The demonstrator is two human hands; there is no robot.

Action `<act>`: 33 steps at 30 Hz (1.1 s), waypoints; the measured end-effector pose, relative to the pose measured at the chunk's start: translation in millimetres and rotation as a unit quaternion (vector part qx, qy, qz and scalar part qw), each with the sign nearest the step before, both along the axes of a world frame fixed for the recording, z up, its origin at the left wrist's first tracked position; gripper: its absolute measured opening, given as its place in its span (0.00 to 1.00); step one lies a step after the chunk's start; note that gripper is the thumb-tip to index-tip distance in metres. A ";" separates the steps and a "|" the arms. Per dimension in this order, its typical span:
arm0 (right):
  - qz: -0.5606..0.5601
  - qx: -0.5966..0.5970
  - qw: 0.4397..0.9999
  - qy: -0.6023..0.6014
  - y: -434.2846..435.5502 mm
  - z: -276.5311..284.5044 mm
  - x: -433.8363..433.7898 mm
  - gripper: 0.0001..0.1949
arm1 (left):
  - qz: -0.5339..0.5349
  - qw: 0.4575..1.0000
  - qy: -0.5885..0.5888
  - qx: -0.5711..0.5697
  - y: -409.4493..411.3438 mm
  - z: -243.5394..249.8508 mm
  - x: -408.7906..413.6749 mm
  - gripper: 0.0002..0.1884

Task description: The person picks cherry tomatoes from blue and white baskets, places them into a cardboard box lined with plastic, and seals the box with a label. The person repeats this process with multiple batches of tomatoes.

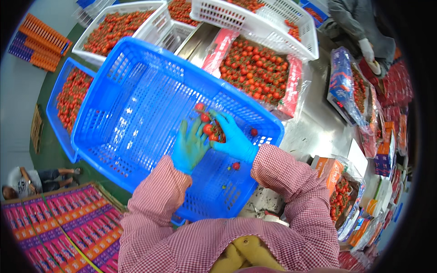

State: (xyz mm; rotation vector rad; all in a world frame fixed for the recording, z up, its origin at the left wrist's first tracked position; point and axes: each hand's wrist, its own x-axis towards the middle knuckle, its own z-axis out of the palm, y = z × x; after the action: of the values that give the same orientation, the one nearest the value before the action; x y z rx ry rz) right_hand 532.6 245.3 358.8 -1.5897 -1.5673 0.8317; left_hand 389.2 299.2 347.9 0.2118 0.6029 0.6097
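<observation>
My right hand (235, 138), in a blue glove, grips a small bunch of red cherry tomatoes on the vine (212, 129) over a large blue plastic crate (136, 99). My left hand (189, 145), in a blue glove with dark greenish stains, is held palm up with fingers spread, its fingertips beside the bunch. Whether it touches the tomatoes is hard to tell. A loose tomato (236, 166) and a darker one (254, 132) lie in the crate, with small green bits near its lower end. Beyond the crate stands a lined carton full of vine tomatoes (256, 68).
White crates (150, 27) of tomatoes stand beyond, and a smaller blue crate (51, 99) of tomatoes at left. On the steel table (304, 136) at right are open tomato cartons (329, 170) and a scale (341, 109). A gloved co-worker (355, 24) stands far right; another person (30, 181) is at left.
</observation>
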 end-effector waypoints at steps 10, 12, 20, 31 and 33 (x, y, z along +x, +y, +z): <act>-0.088 -0.117 0.988 0.037 119.4 -41.9 202.0 0.32 | -0.089 0.990 0.048 0.094 -3.1 39.5 -18.1 0.36; -0.049 -0.114 0.982 -0.144 161.8 -75.8 227.7 0.33 | -0.091 0.990 0.038 0.099 -1.7 42.0 -17.3 0.37; -0.078 0.066 0.901 -0.421 224.0 -168.2 222.8 0.30 | -0.076 0.982 0.119 0.129 1.5 44.1 -21.3 0.38; -0.151 0.189 0.970 -0.033 8.3 7.4 141.7 0.29 | 0.330 0.690 0.345 0.544 42.6 69.9 -87.8 0.23; -0.304 0.167 0.938 0.003 -82.5 19.9 94.1 0.29 | 0.395 0.657 0.359 0.532 52.5 78.5 -139.8 0.23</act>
State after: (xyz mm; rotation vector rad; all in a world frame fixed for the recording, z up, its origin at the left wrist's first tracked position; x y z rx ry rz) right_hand 626.7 162.8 378.7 -1.6657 -1.0351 0.2143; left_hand 249.4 351.7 426.4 1.4174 1.0528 1.7603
